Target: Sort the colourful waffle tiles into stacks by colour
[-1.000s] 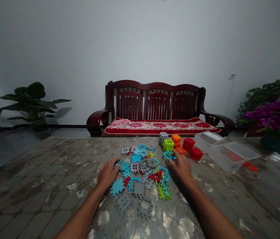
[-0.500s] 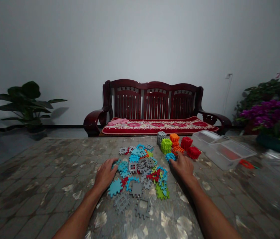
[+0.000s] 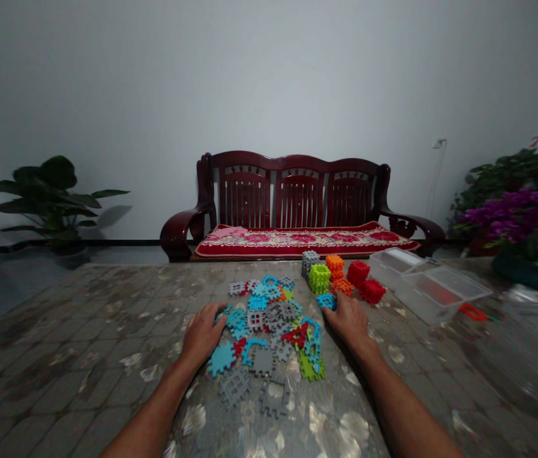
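Observation:
A heap of flat interlocking plastic tiles (image 3: 271,324) in blue, grey, red and green lies on the table in front of me. My left hand (image 3: 203,336) rests palm down at the heap's left edge, fingers stretched out over a blue tile (image 3: 222,358). My right hand (image 3: 351,319) lies at the heap's right side, fingertips touching a small blue piece (image 3: 326,301). Behind it stand built cubes: grey (image 3: 310,262), green (image 3: 320,278), orange (image 3: 335,267) and red (image 3: 364,282).
A clear plastic box (image 3: 435,292) with its lid (image 3: 395,261) stands at the right, an orange piece (image 3: 472,312) beside it. Purple flowers (image 3: 526,219) are at far right. Beyond the patterned table (image 3: 82,343) are a wooden bench (image 3: 297,207) and a potted plant (image 3: 49,197).
The view has shifted slightly. My right hand has edged forward to the small blue piece near the cubes. My left hand has stayed at the heap's left edge.

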